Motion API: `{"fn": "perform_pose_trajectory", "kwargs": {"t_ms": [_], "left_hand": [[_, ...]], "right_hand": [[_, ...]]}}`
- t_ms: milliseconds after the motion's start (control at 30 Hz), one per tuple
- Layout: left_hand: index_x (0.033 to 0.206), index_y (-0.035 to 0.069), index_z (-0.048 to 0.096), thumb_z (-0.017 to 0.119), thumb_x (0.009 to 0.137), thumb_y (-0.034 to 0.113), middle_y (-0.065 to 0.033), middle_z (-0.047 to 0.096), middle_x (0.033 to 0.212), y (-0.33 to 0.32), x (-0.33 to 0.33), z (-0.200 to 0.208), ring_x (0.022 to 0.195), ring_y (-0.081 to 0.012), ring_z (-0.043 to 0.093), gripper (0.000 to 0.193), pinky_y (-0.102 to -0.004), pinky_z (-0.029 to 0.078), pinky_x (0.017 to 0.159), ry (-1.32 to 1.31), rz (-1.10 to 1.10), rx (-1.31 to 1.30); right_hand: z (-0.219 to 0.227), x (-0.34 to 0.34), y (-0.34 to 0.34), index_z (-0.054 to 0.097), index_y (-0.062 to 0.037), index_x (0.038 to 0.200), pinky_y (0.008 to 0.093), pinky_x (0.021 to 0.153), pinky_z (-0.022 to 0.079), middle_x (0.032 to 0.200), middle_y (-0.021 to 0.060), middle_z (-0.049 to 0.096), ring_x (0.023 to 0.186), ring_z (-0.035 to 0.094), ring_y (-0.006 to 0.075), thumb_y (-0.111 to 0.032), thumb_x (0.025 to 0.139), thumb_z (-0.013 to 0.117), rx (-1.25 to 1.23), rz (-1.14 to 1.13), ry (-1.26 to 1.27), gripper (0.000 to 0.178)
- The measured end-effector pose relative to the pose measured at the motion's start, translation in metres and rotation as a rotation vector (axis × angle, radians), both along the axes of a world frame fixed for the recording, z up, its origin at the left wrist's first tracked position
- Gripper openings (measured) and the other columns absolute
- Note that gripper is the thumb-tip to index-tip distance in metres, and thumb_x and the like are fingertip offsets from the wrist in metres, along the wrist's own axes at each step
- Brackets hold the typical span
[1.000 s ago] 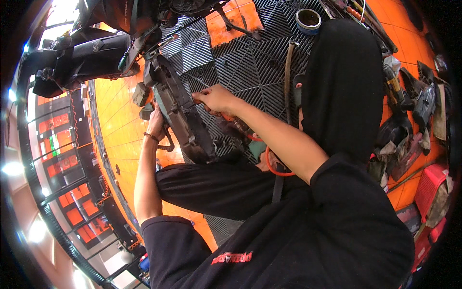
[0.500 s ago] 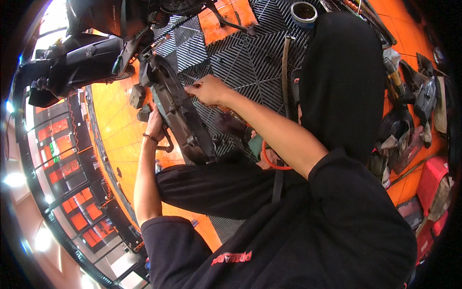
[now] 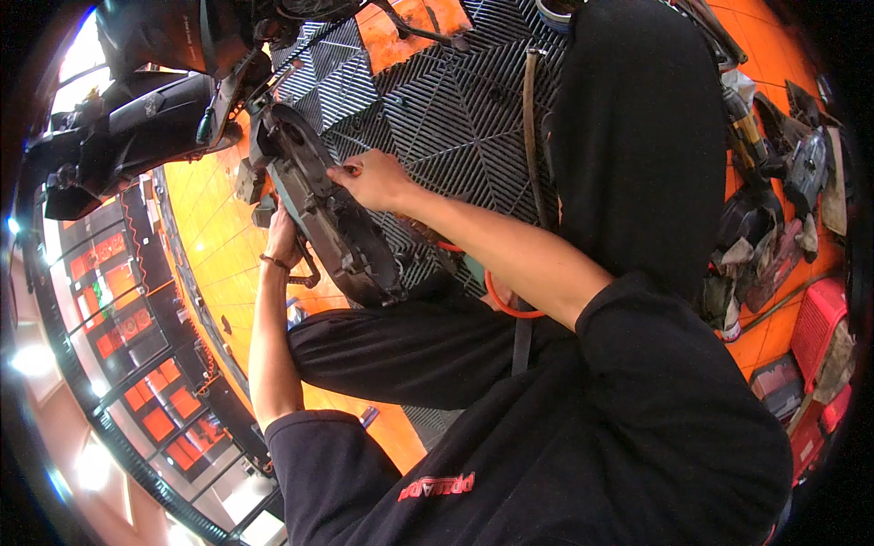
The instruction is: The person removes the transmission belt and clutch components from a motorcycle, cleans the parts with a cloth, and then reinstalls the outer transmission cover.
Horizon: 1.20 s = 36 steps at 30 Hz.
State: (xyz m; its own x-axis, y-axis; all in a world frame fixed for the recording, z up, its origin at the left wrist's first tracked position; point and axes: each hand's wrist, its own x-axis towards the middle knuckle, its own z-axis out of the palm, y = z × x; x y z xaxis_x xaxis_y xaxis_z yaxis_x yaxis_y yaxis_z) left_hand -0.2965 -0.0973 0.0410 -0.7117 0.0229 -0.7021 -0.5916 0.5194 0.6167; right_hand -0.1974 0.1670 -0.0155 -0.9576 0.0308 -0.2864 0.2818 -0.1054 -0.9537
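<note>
Apparently, the step in hand is close work by bare fingers along the right edge of a long dark casing (image 3: 323,218), which lies between the two hands, slanting from the far left toward the near folded leg (image 3: 391,355). The right hand (image 3: 369,182) is curled, thumb and forefinger drawn together at that edge, toward the far half of the casing; whether they pinch a small piece or simply press on the rim, I cannot tell. On the opposite side, the left hand (image 3: 283,238) reaches up against the casing's left flank, seemingly to steady it, but its fingertips are hidden, so its grip cannot be told. Just right of the left wrist hangs a dark curved bar (image 3: 312,271). Dark vehicle bodywork (image 3: 155,109) stands at the far left; whether the casing is fixed to it is unclear. As I judge it, the next move calls for firm support from the left and small, controlled finger pressure on the right, with the right wrist clear of the ribbed black mat (image 3: 464,118).
</note>
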Motion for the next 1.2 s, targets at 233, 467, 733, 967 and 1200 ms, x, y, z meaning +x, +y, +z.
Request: {"fn": "perform_pose_trajectory", "kwargs": {"t_ms": [233,467,733,967,1200], "left_hand": [[0.112,0.007,0.064,0.042,0.106,0.053,-0.0009,0.069,0.08,0.042,0.015,0.007,0.06,-0.0116,0.064,0.052,-0.0252,0.052,0.05,0.084,0.107,0.017],[0.114,0.006,0.063,0.042,0.105,0.054,-0.0018,0.07,0.082,0.039,0.02,0.007,0.062,-0.0124,0.066,0.053,-0.0258,0.054,0.052,0.063,0.113,0.006],[0.132,0.009,0.057,0.04,0.106,0.053,-0.0068,0.071,0.103,-0.006,0.008,-0.009,0.085,-0.02,0.072,0.053,-0.0375,0.063,0.07,-0.001,0.057,0.097],[0.126,0.01,0.059,0.042,0.106,0.053,-0.0044,0.071,0.097,-0.003,0.011,-0.007,0.074,-0.0158,0.068,0.051,-0.0311,0.058,0.062,0.019,0.119,0.051],[0.112,0.012,0.062,0.039,0.106,0.055,0.0022,0.066,0.076,0.016,0.026,-0.002,0.05,-0.007,0.056,0.049,-0.0194,0.043,0.042,0.097,0.165,0.033]], "right_hand": [[-0.017,-0.002,-0.005,0.075,-0.0041,0.109,0.0401,0.081,0.054,0.09,0.0198,0.073,0.087,0.071,0.0342,-0.053,0.091,0.066,-0.01,-0.14,0.05,0.053],[-0.016,0.007,0.014,0.076,-0.0058,0.104,0.0402,0.075,0.052,0.077,0.0144,0.072,0.075,0.069,0.0303,-0.053,0.094,0.063,-0.071,0.055,0.07,0.05],[-0.031,0.007,0.007,0.076,-0.0097,0.108,0.0412,0.08,0.052,0.095,0.0191,0.073,0.086,0.069,0.0357,-0.054,0.094,0.062,0.093,0.206,-0.02,0.048],[-0.049,0.017,0.003,0.077,-0.0114,0.108,0.0417,0.079,0.053,0.087,0.0172,0.073,0.083,0.07,0.033,-0.054,0.094,0.063,0.146,0.198,-0.022,0.047],[-0.05,0.021,0.007,0.077,-0.0119,0.109,0.0435,0.078,0.054,0.083,0.0177,0.073,0.081,0.07,0.0339,-0.051,0.094,0.064,0.091,0.368,-0.06,0.044]]}}
